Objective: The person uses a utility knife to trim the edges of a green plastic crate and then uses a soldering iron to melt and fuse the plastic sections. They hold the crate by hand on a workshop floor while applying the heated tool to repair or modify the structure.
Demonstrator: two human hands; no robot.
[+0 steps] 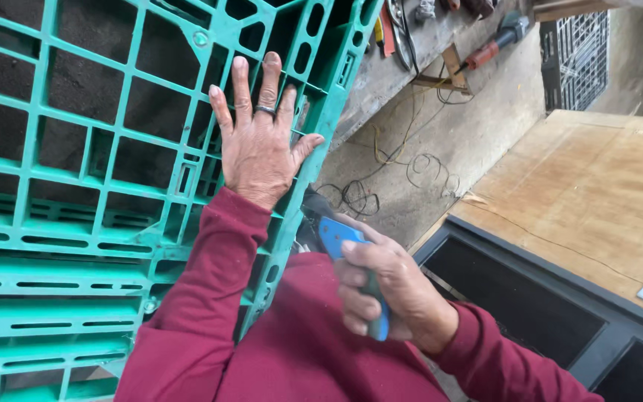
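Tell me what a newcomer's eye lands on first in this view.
First, the green plastic pallet filling the left side, with the left hand spread flat against its grid, a dark ring on one finger. Next, low in the centre, the right hand gripping a blue-handled tool. A plywood sheet lies at right.

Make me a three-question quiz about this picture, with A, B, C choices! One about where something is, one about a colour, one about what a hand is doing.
1. Where does the left hand rest?
A. on the green plastic pallet
B. on the wooden board
C. on a drill

2. What colour is the tool handle in the right hand?
A. red
B. blue
C. yellow

3. How is the left hand?
A. fist
B. pointing
C. flat, fingers spread

Answers: 1 A, the palm lies on the grid; 2 B, blue shows above the fingers; 3 C, all fingers lie apart.
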